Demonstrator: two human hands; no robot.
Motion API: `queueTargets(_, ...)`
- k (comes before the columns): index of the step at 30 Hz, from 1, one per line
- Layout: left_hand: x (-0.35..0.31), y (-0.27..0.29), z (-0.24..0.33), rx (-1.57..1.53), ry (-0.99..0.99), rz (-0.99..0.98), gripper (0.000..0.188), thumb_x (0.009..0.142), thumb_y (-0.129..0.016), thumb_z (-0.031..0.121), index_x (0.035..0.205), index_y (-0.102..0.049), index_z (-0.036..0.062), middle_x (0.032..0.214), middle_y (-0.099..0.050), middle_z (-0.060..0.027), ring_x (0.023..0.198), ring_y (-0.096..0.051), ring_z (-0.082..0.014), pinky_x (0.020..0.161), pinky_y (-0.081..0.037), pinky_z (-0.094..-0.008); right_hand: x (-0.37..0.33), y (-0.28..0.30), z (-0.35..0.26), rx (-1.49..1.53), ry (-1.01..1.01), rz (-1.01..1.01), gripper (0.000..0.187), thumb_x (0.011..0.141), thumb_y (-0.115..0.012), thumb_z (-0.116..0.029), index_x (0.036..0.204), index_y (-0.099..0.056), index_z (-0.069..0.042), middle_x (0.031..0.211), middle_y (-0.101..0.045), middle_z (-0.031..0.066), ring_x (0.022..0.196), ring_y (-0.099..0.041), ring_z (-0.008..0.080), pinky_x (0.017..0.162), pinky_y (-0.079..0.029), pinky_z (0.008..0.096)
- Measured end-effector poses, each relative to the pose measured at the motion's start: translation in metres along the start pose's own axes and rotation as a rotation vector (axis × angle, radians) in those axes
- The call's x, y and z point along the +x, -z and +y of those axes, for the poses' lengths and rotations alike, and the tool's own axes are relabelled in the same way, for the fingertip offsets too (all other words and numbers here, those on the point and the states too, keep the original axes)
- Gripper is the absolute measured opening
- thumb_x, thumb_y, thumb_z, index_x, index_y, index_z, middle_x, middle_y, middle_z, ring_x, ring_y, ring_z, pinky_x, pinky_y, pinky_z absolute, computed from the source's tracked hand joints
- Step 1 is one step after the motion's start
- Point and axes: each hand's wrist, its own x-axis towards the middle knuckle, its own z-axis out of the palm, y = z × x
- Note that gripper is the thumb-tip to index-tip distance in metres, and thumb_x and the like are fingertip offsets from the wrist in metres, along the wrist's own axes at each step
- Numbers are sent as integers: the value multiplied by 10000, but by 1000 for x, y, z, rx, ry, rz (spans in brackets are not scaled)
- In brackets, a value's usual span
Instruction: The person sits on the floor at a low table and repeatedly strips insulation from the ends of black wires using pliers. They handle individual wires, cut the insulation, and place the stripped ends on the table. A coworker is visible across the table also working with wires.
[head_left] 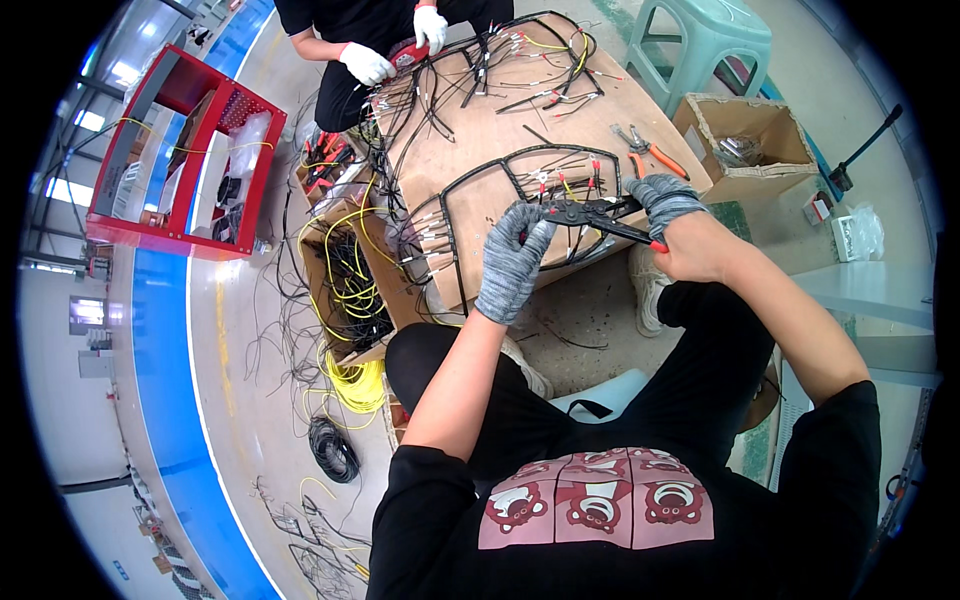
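A dark crimping tool (580,214) with red-tipped handles lies across the board's near edge. My right hand (672,205), in a grey knitted glove, is wrapped round its handles. At the tool's head, my left hand (512,262), gloved alike, is closed with fingertips against the jaws; what it pinches is too small to make out. Beneath both hands is a black taped wire harness (450,215), its branches ending in several small terminals with white and red sleeves. It rests on a brown board (490,140).
Orange-handled pliers (655,153) lie to the right on the board. A co-worker's white-gloved hands (368,63) hold a red object at the far side. Cardboard boxes (752,170) and a green stool (700,40) stand right. Left are a wire-filled box (345,265), yellow wire coils (357,385) and a red rack (175,240).
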Motion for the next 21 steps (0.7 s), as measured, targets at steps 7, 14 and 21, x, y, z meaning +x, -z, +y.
queueTargets(7,0,0,2,9,8,-6,94,850,-634,77,921,-589,36,803,-549,38,706,-443,-45,659,-405,-196,10,-7,7,-116,46,124,443,708,-539,-84,1137,-508,21,1035,-551,230,996,-530,366,884,-424,404)
queueTargets(14,1,0,0,5,21,24,100,852,-632,83,918,-583,27,793,-544,31,711,-444,-52,664,-406,-202,11,-23,9,-56,-88,-46,390,724,-568,-84,1097,-537,29,1057,-568,223,1002,-536,365,885,-427,401)
queueTargets(21,3,1,-8,65,9,53,64,878,-607,107,889,-598,45,742,-491,57,667,-401,-34,593,-357,-189,17,-50,18,161,-88,-26,347,733,-596,-113,1053,-556,17,916,-589,242,887,-561,398,781,-461,420)
